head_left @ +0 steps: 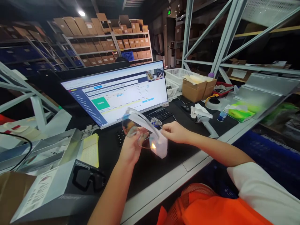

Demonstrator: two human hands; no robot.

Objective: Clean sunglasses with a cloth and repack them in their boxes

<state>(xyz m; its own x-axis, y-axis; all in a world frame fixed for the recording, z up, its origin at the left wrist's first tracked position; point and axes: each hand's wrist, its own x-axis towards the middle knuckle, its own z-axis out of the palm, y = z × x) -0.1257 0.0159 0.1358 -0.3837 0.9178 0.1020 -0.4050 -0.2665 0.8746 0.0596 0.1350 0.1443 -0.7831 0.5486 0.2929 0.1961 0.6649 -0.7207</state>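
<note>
In front of the monitor I hold a pair of glasses (pixel 160 145) with large clear lenses and a pale, see-through temple. My left hand (pixel 131 145) grips the glasses near the middle, its fingers partly seen through a lens. With fingers curled into a pinch, my right hand (pixel 175 132) meets the glasses at the right, by the end of the temple. Its fingertips are partly hidden. One lens has a whitish glare and a bright light spot. Behind the glasses lies a black keyboard (pixel 161 114), with a small bluish clear item (pixel 156 122) near it.
A monitor (pixel 122 97) stands ahead. To the right are a barcode scanner (pixel 208 126) with crumpled white paper (pixel 201 111), a small blue bottle (pixel 222 115), a mouse (pixel 185 108) and cardboard boxes (pixel 193 89). At left are yellow sheets (pixel 91 150) and a grey box with printed eyewear (pixel 77 184).
</note>
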